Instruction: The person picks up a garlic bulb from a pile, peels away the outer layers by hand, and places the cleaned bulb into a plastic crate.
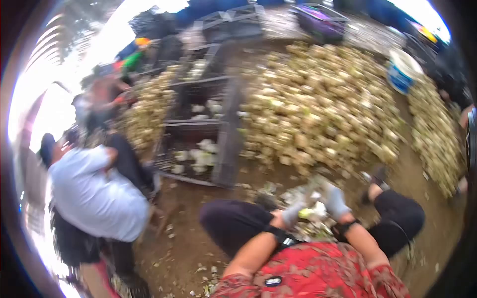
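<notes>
Both my hands wear light grey gloves and are close together between my bent knees. My left hand [292, 214] is closed at the side of a pale green-and-white onion [312, 212]. Just to the right of it, my right hand [338, 202] is smeared by motion; its fingers and anything in them cannot be made out. White peelings [310, 231] lie on the ground beneath and around the hands. Beyond my feet spreads a large heap of unpeeled onions [318, 107].
Black crates [191, 149] with some white peeled onions stand left of the heap. A person in a light shirt [94, 188] sits at the left. A second onion heap [435, 134] and a white-and-blue bucket [403, 72] are at the right. More crates [320, 22] stand behind.
</notes>
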Tool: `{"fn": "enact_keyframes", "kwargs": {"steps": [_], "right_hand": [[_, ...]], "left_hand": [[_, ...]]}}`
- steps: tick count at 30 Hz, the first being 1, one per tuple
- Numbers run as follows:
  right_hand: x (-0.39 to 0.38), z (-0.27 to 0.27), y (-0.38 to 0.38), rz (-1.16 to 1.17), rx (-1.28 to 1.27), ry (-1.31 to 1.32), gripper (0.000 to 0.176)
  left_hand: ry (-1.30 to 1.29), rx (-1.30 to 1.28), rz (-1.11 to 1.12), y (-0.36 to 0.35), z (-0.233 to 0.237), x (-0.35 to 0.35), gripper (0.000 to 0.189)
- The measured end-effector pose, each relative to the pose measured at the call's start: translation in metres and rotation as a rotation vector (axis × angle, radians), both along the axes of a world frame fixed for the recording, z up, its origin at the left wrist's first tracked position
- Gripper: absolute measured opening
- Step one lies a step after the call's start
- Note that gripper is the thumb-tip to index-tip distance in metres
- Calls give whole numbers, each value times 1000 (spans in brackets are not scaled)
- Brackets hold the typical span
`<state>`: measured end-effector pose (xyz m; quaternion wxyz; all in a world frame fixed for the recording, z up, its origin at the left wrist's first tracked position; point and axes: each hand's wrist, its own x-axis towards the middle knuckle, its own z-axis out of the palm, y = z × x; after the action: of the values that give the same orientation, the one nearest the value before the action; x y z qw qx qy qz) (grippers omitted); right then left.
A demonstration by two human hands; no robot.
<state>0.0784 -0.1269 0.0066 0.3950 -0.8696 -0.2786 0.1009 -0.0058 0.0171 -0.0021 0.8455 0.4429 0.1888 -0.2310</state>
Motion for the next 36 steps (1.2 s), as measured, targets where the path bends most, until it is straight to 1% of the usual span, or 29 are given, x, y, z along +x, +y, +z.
{"fn": "enact_keyframes", "kwargs": {"steps": [1,3,5,6,7,8,10,12,13,14,15,16,17,19,20,21,22,23,25,26,27,29,30,31,32,33,34,35,36], "right_hand": [[2,-10,-2,-61,-101,36,20],[7,-13,-4,-59,-413,35,23],[17,-30,-10,81,-594,228,29],[15,-24,-15,44,-559,239,33],[10,-14,-16,16,-522,245,38],[8,-11,-21,27,-522,235,38],[6,-4,-31,147,301,473,52],[0,20,-18,230,294,394,52],[-3,28,-10,300,294,310,52],[-6,13,-3,229,320,299,36],[-5,3,-4,234,310,294,36],[-3,-5,-5,44,557,558,28],[0,-8,-6,-158,798,819,22],[6,-5,0,-390,1125,1012,21],[12,-3,-1,-418,1203,1083,23],[16,8,1,-445,1280,1155,25],[19,21,3,-465,1300,1176,30],[25,20,5,-499,1285,1138,30],[39,10,11,-465,1170,1138,27],[48,-16,14,-511,1133,1171,25],[40,16,37,-521,1012,1158,24],[40,30,80,-440,873,1200,26],[33,76,108,-294,835,1178,30],[38,75,133,-225,907,1220,35],[31,99,155,-14,979,1212,39],[40,113,173,150,903,1334,40],[38,135,181,285,847,1222,38],[31,153,183,148,747,1030,43],[32,167,175,210,696,919,44]], "left_hand": [[-378,289,61,-8,13,-3,52],[-448,206,64,-14,-41,4,59],[-299,-131,41,-14,-17,8,53],[-247,-52,42,-14,11,12,45],[-52,-5,40,-3,-3,11,38],[14,-36,113,0,-10,10,42],[82,-72,204,1,-20,12,48],[-56,386,439,-13,-28,18,40],[-55,378,443,-13,-28,16,40],[-77,393,385,-12,-23,14,43],[-101,407,329,-10,-13,14,46],[100,330,366,-9,-4,17,34],[108,373,399,-9,3,17,33],[-178,811,258,-9,-82,13,30],[-83,1023,-17,-11,-55,9,26],[31,826,-118,-14,-37,6,24],[-53,911,-342,-15,-48,4,30],[-131,994,-561,-14,-57,2,38],[-101,845,-509,-7,15,2,53],[-102,805,-463,-4,18,2,57],[-101,767,-416,-4,18,1,60],[-80,862,-436,-7,10,1,62],[-68,866,-418,-4,-2,-4,62],[-256,831,-327,-4,-23,-6,59],[-446,786,-243,-6,-45,-6,57],[-635,728,-163,-11,-60,-5,56],[-494,744,-208,-6,-68,-11,54],[-348,753,-264,7,-70,-23,53],[-218,810,-329,24,-2,-29,49]]}}
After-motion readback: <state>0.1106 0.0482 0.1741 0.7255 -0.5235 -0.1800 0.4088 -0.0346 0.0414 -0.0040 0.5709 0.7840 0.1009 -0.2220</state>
